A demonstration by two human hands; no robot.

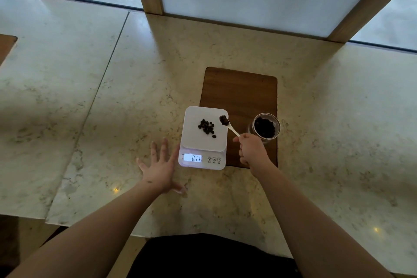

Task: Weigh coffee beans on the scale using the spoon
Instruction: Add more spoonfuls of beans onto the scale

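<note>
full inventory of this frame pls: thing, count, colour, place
scale: 1, white, on the stone counter, lit display facing the person, right edge over the board
loose coffee beans: small pile, dark brown, on the scale platform
spoon: 1, white, loaded with beans, bowl above the platform's right edge
glass jar: 1, clear, open, holding dark beans, on the board right of the scale
wooden board: 1, dark brown, on the counter behind and right of the scale
counter: 1, pale marbled stone
left hand: 1, open, fingers spread, flat by the scale's left side
right hand: 1, closed on the spoon handle
</note>
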